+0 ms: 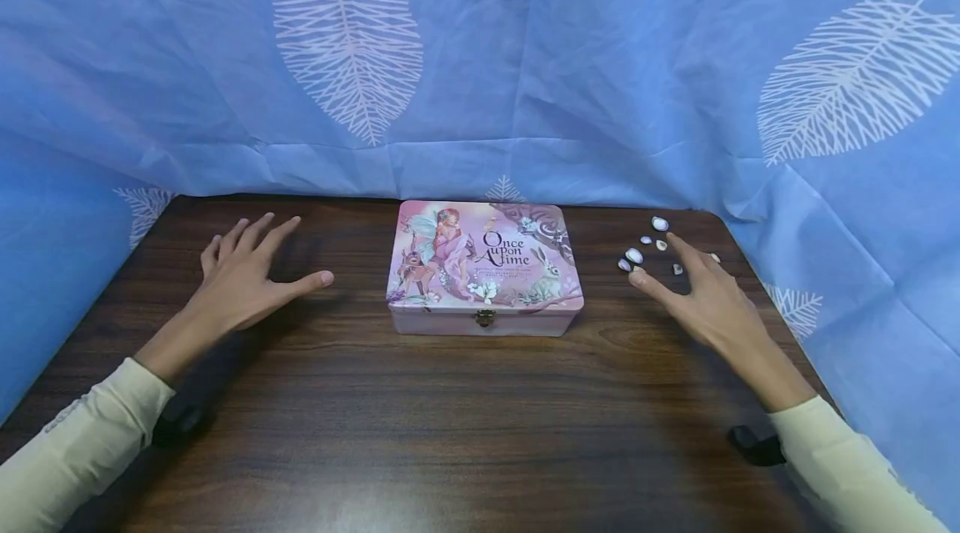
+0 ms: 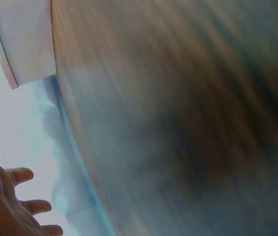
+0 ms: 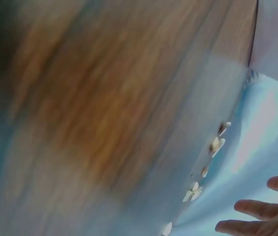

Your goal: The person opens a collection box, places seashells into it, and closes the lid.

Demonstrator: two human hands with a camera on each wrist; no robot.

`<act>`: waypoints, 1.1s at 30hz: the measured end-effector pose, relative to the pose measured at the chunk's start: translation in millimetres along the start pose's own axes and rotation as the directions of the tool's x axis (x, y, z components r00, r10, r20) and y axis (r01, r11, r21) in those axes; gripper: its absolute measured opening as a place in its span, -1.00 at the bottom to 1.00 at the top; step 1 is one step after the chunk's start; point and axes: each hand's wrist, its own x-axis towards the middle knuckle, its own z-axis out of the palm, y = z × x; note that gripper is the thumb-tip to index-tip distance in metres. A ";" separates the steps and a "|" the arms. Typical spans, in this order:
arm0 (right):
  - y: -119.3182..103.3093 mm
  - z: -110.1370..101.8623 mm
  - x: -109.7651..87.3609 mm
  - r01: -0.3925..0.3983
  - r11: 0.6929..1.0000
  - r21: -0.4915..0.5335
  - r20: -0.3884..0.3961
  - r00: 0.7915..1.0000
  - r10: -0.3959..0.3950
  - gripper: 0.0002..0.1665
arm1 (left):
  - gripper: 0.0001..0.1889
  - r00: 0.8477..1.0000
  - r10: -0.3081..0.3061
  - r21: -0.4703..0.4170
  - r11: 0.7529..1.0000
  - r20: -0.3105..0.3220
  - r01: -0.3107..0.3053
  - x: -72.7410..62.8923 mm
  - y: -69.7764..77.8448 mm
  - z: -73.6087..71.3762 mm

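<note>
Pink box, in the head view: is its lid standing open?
No, the lid lies flat over the pink box, its printed top facing up above the front clasp.

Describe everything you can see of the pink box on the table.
The pink box is rectangular with rounded corners and looks like painted tin. Its closed lid shows a winged figure, a rabbit, flowers and the words "Once upon A time". A brass-coloured clasp sits midway along the near side. The box lies flat on the dark table, near its far edge. The left hand and right hand are both apart from it.
</note>
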 end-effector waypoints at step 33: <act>-36.7 16.5 -29.5 0.138 0.988 0.063 0.124 0.982 -0.145 0.17 | -0.05 0.969 0.246 -0.134 0.960 -0.003 -0.244 -24.0 62.0 12.4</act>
